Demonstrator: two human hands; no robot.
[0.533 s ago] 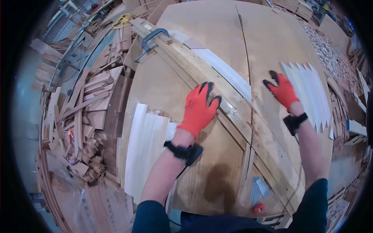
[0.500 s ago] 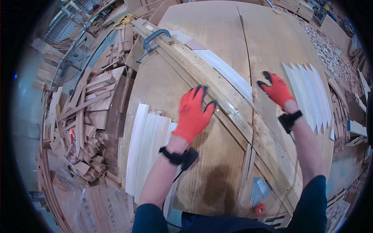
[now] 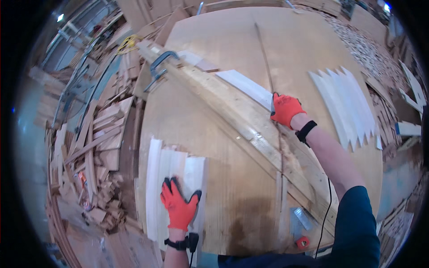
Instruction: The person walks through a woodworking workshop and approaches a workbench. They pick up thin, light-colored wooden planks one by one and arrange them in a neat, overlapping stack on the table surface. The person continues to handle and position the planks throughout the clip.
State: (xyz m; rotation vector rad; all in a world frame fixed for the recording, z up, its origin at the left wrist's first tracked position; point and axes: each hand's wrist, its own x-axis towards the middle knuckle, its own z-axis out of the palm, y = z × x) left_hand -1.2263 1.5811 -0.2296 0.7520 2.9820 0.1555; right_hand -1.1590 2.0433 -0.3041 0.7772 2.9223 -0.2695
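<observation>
My right hand [image 3: 287, 110], in an orange glove with black fingertips, is closed on the near right end of a pale wooden strip [image 3: 245, 86]. That strip lies slantwise on the big wooden panel, along the far side of a long beam [image 3: 210, 96]. At the lower left, my left hand [image 3: 178, 206] in a matching glove has its fingers spread over a group of pale boards [image 3: 172, 161] lying side by side. Its palm appears to rest on them, though the exact contact is hard to see. A blue C-clamp [image 3: 158, 67] grips the beam's far left end.
Pale strips with pointed ends [image 3: 344, 107] lie on the panel's right. Offcuts [image 3: 103, 178] are heaped along the left side. Near the front edge are a red tape measure [image 3: 302, 242] and a metal plate [image 3: 302, 218]. A dark cable hangs by my right arm.
My left hand has moved from the beam down and left onto the pale boards. My right hand has come left and closed on the strip's end, and the strip has shifted slightly.
</observation>
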